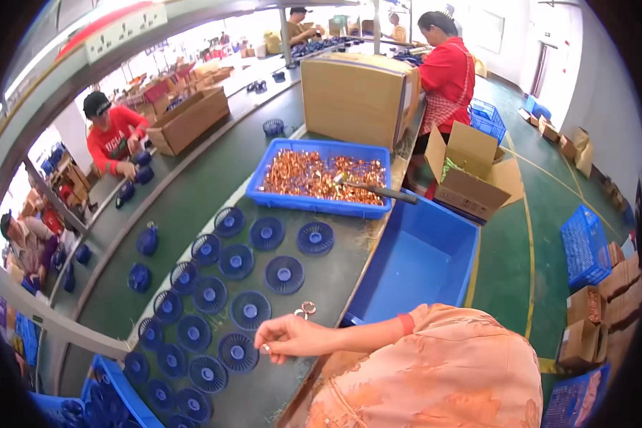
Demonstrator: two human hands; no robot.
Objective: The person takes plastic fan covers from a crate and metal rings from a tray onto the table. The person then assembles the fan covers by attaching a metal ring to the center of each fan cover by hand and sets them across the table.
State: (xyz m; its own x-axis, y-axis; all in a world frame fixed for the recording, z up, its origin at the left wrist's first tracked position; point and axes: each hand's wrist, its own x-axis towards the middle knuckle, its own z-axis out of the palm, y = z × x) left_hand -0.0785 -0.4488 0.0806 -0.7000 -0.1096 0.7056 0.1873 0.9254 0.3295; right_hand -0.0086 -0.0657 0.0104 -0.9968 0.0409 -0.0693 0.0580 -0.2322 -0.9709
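My right hand [289, 338] reaches in from the right over the near part of the workbench. Its thumb and fingertips are pinched on a small shiny metal piece [266, 348], mostly hidden by the fingers. Right beside the fingertips lies a round dark-blue spoked plastic cover [238, 352]. Several more such covers, like this one [251, 310], lie in slanting rows across the bench. Just beyond my wrist are a few small metal rings [307, 308]. My left hand does not show.
A blue tray [257, 191] of copper-coloured metal pieces stands beyond the covers, a dark-handled tool [378, 190] lying across it. Behind it is a large cardboard box [353, 100]. A blue bin [421, 257] sits right of the bench. Co-workers sit along the green conveyor [182, 187].
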